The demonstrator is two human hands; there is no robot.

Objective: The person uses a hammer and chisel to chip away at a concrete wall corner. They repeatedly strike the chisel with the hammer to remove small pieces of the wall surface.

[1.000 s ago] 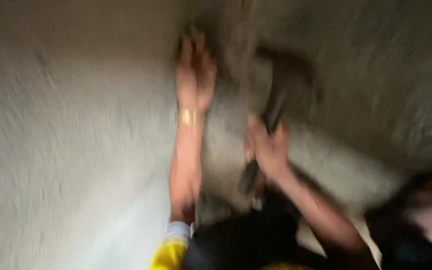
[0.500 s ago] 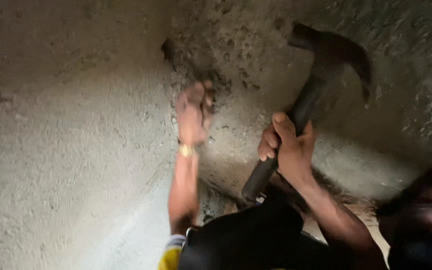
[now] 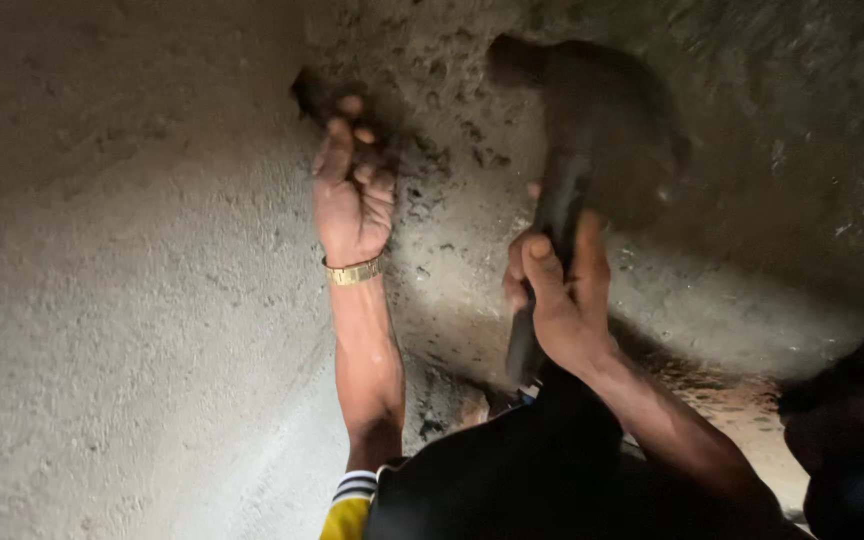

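My left hand (image 3: 354, 195) pinches a short dark steel chisel (image 3: 314, 100) against the rough grey concrete wall (image 3: 132, 300), my right hand (image 3: 562, 295) clenched low around the head-heavy black hammer (image 3: 582, 120).

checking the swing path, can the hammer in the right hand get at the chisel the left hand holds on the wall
Probably yes. The hammer in the right hand is raised beside the chisel, with open air between; only the left hand gripping the chisel sits close to that path.

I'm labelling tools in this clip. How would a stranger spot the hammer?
Start at the rough grey wall filling the view. Right of the left hand with the gold bracelet, the right hand grips the hammer: dark handle, blurred dark head.
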